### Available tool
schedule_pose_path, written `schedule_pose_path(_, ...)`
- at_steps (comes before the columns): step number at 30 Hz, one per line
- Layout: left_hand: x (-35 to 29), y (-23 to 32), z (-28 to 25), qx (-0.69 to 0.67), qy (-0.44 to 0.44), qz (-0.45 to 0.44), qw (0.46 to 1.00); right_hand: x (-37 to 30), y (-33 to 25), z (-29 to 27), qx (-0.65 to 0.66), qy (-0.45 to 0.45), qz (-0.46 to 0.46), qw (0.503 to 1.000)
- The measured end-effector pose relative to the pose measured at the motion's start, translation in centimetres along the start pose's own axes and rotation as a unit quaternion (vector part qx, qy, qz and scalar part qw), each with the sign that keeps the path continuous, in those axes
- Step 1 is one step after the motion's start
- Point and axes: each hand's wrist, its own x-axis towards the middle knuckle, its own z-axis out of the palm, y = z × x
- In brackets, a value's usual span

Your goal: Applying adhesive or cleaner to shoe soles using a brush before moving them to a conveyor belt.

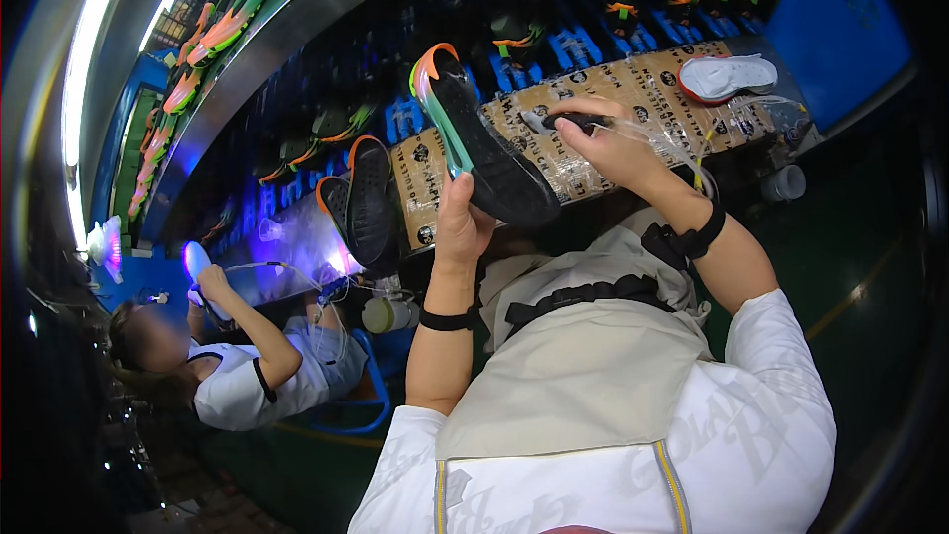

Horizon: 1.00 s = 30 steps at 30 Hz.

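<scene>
My left hand (463, 222) grips a shoe sole (489, 158) by its side edge, thumb along the rim. The sole is tilted up, with a black inner face and a side wall fading from orange to green. Just to its right, my right hand (611, 146) is closed round a black-handled brush (585, 123) with thin clear tubes (657, 133) running from it. The brush's pale tip lies apart from the sole, over the brown covered bench top (633, 84). Another pair of black soles with orange rims (371, 203) leans together left of my left hand.
A white shoe upper with a red edge (727, 77) lies at the bench's right end. Behind the bench, blue racks (578, 47) carry more soles. A round container (783, 183) hangs by the front edge. At left, a co-worker (247, 366) holds a shoe under purple light.
</scene>
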Motion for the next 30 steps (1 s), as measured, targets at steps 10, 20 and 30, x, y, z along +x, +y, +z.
schedule_pose_path(10,0.0,0.3,-0.5,-0.010,0.062,-0.003,0.998,-0.9,1.7,-1.0,0.035,-0.023,-0.037,0.998)
schedule_pose_path(20,-2.1,0.9,-1.2,-0.131,0.124,-0.059,0.982,-0.4,9.4,-2.2,0.011,0.090,0.011,0.996)
schedule_pose_path(30,5.5,13.5,10.0,-0.020,-0.056,-0.032,0.998,-1.6,13.5,-1.5,0.014,0.081,-0.053,0.995)
